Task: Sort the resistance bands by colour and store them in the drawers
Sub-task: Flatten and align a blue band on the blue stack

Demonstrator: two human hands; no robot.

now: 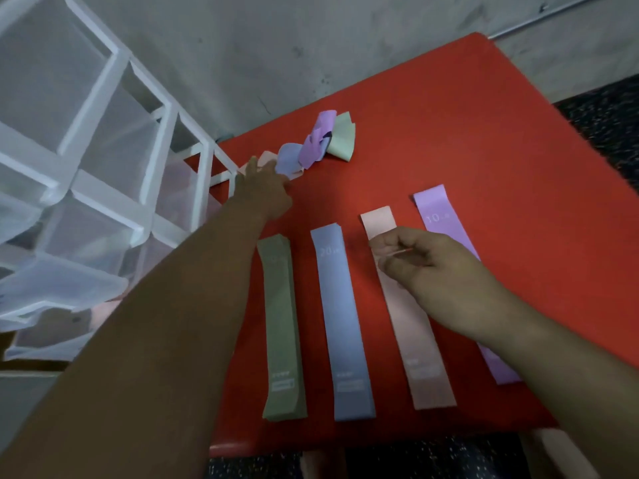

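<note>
Four flat stacks of resistance bands lie side by side on the red table (449, 140): green (281, 326), blue (342, 323), pink (408, 326) and purple (446, 223). A jumbled pile of loose bands (313, 146) in pink, blue, purple and pale green lies at the far left of the table. My left hand (262, 191) reaches to the pile's near end and touches a pink band there; its fingertips are hidden. My right hand (422, 264) hovers over the pink stack with fingers loosely curled, holding nothing.
A white-framed unit of translucent plastic drawers (103, 160) stands left of the table, one lower drawer (58, 292) pulled out. A grey wall runs behind. The table's front edge is near me, with dark speckled floor (605, 126) at the right.
</note>
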